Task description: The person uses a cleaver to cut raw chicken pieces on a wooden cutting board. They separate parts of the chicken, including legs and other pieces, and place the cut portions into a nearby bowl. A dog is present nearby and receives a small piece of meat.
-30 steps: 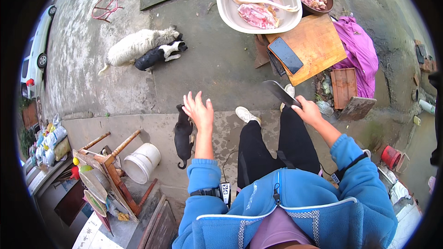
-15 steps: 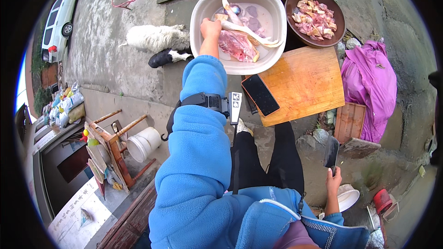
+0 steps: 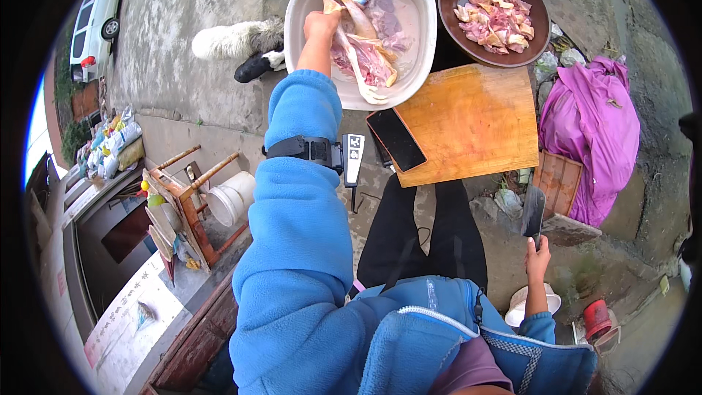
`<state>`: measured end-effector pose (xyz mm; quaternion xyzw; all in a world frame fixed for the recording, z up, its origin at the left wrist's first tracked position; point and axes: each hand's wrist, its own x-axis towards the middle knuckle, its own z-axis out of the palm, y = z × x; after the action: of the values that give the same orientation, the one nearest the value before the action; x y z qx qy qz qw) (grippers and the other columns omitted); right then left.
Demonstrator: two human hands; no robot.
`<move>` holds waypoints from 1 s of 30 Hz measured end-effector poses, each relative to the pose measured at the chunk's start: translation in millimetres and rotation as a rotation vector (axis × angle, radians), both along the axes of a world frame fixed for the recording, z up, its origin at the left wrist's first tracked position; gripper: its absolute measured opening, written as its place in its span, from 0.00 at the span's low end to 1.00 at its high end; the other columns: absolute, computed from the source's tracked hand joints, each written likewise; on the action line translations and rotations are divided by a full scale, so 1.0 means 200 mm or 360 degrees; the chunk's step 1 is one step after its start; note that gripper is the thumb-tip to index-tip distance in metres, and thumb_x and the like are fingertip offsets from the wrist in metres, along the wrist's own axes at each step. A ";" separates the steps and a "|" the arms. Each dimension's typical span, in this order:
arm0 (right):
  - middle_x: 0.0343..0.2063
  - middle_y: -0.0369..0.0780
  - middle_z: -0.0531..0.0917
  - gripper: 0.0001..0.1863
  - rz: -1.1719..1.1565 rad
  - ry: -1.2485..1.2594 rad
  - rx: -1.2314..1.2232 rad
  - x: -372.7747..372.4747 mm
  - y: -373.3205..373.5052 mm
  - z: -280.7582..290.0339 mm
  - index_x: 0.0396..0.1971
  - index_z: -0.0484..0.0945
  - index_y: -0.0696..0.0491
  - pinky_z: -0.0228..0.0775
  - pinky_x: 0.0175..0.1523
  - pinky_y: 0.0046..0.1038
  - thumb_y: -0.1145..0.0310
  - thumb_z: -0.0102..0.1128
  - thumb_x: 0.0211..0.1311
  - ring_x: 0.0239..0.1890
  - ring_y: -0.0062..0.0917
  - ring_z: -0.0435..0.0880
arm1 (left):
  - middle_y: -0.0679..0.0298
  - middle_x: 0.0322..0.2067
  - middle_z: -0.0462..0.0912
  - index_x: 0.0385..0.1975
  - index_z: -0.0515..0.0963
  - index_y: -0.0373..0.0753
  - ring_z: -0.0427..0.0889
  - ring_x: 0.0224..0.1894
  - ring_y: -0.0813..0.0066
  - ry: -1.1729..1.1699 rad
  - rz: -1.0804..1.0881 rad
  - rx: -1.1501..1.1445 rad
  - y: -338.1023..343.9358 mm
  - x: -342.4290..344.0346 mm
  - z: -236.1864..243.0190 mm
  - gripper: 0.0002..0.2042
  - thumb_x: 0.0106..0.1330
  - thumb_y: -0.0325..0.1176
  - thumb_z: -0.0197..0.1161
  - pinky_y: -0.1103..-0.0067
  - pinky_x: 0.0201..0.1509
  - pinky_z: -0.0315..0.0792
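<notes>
My left hand [image 3: 319, 28] reaches into the oval white basin [image 3: 428, 29], closed around a piece of raw poultry [image 3: 363, 58] with long pale legs. My right hand [image 3: 537, 257] holds a dark cleaver [image 3: 534, 208] upright at the lower right, apart from the board. A wooden cutting board [image 3: 474, 128] lies below the basin, with a dark phone [image 3: 396, 139] on its left edge. A brown round bowl [image 3: 453, 29] to the basin's right holds several chopped pieces of raw meat [image 3: 496, 16].
Dogs [image 3: 238, 42] lie on concrete left of the basin. A purple cloth heap [image 3: 589, 139] and a wooden crate [image 3: 556, 183] are at the right. An upturned stool [image 3: 189, 205], a white bucket [image 3: 228, 197] and bags [image 3: 110, 146] are at lower left, a white car [image 3: 91, 22] beyond.
My left hand has moved forward into the basin and gripped the poultry, whose legs have shifted. The cleaver has swung down to the right. The board and basin now appear nearer.
</notes>
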<state>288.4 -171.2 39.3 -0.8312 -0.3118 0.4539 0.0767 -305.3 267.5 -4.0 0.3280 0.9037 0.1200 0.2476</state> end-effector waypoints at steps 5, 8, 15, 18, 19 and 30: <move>0.17 0.32 0.72 0.09 -0.0042 0.0086 -0.0053 -0.02 0.05 0.00 0.36 0.72 0.57 0.60 0.22 0.21 0.69 0.59 0.59 0.18 0.13 0.67 | 0.53 0.36 0.72 0.49 0.63 0.35 0.78 0.32 0.60 -0.1335 0.0392 0.0446 -0.01 -0.04 0.24 0.14 0.65 0.30 0.51 0.63 0.30 0.80; 0.19 0.33 0.74 0.10 0.0007 0.0027 -0.0045 -0.03 0.04 -0.02 0.36 0.72 0.57 0.63 0.24 0.22 0.69 0.60 0.58 0.19 0.14 0.69 | 0.51 0.37 0.72 0.49 0.63 0.34 0.75 0.32 0.63 -0.1798 0.0607 0.0384 -0.04 -0.06 0.36 0.13 0.68 0.32 0.46 0.71 0.30 0.77; 0.24 0.43 0.79 0.13 0.0265 -0.0129 0.0044 -0.04 -0.07 -0.02 0.37 0.72 0.57 0.70 0.36 0.31 0.65 0.60 0.57 0.25 0.30 0.77 | 0.49 0.46 0.71 0.55 0.60 0.33 0.69 0.30 0.70 -0.2594 0.0421 0.0340 -0.12 -0.15 0.43 0.23 0.73 0.46 0.35 0.83 0.22 0.67; 0.25 0.45 0.79 0.13 0.0257 -0.0154 0.0027 -0.07 -0.13 -0.01 0.38 0.72 0.56 0.70 0.37 0.32 0.64 0.60 0.57 0.27 0.33 0.78 | 0.49 0.46 0.72 0.55 0.60 0.33 0.68 0.28 0.71 -0.2681 0.0299 0.0315 -0.15 -0.16 0.45 0.24 0.73 0.48 0.32 0.84 0.20 0.65; 0.25 0.45 0.80 0.13 0.0261 -0.0168 0.0014 -0.08 -0.14 -0.01 0.38 0.73 0.56 0.70 0.37 0.32 0.64 0.60 0.57 0.27 0.33 0.78 | 0.49 0.45 0.72 0.55 0.60 0.33 0.68 0.28 0.71 -0.2674 0.0265 0.0324 -0.16 -0.17 0.47 0.24 0.73 0.48 0.33 0.84 0.19 0.65; 0.29 0.47 0.81 0.15 0.0354 -0.0327 0.0070 -0.25 -0.31 0.08 0.39 0.73 0.56 0.70 0.39 0.34 0.63 0.61 0.56 0.31 0.35 0.81 | 0.57 0.32 0.74 0.48 0.67 0.36 0.67 0.21 0.78 -0.1970 -0.0096 0.0469 -0.16 -0.13 0.60 0.17 0.69 0.43 0.50 0.86 0.16 0.60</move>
<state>238.9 -232.9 55.0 -0.8316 -0.4181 0.3653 0.0116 -330.6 236.0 116.0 0.2540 0.5576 0.4034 0.6796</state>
